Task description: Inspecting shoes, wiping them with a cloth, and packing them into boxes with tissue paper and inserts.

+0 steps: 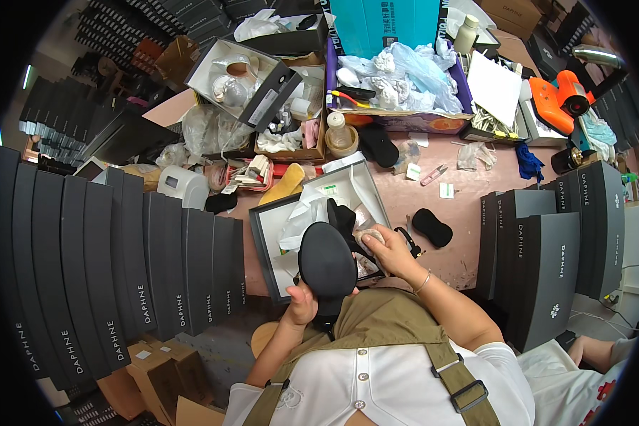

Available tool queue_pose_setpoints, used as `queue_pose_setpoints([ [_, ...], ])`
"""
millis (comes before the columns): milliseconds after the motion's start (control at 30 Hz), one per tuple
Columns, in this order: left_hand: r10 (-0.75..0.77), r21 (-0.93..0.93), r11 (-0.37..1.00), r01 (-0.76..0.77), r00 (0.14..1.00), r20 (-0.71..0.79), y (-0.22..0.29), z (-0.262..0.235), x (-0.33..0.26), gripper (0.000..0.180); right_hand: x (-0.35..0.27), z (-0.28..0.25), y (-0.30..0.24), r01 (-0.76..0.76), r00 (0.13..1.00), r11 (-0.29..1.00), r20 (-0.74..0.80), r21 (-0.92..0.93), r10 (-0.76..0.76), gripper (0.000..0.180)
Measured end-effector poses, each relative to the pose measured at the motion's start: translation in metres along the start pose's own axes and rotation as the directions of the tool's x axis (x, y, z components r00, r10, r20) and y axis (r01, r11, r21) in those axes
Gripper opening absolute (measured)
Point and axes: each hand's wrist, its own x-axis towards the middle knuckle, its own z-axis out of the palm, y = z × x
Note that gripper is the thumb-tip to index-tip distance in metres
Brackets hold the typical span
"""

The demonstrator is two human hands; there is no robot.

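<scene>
A black shoe (326, 259), its broad rounded front toward me, is held over an open grey shoebox (270, 248). My left hand (304, 304) is closed around the near end of the shoe, the fingers partly hidden under it. In my right hand (394, 252) is a wadded beige cloth (370, 240), pinched against the far, narrower part of the shoe. White tissue paper (304, 221) lies inside the box. Just right of my right hand is a thin black strap (409, 241), and beyond it a black insole-shaped pad (432, 227).
Dark shoebox stacks flank the table, on the left (128, 263) and right (543, 263). At the back stand a purple carton (405, 122) of crumpled plastic and a tilted box (227, 53). Pink-handled snips (433, 175) lie mid-table. Someone's arm (596, 355) shows at right.
</scene>
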Motion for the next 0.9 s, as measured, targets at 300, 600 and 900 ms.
queue_pose_setpoints([
  [300, 0.0, -0.03, 1.0, -0.001, 0.999, -0.033, 0.0002, 0.0017, 0.0012, 0.118, 0.0004, 0.0002, 0.0003, 0.016, 1.0, 1.0, -0.008, -0.027, -0.016, 0.024],
  [600, 0.005, -0.003, 1.0, -0.005, 0.999, -0.045, -0.0031, 0.0006, 0.0006, 0.117, 0.001, 0.0004, 0.0018, 0.018, 1.0, 0.998, -0.006, -0.057, -0.018, 0.024],
  [900, -0.001, -0.056, 0.998, 0.002, 1.0, 0.022, -0.0022, -0.004, 0.0013, 0.113, 0.0018, -0.0005, 0.0024, -0.002, 1.0, 0.999, 0.011, -0.036, 0.003, 0.025],
])
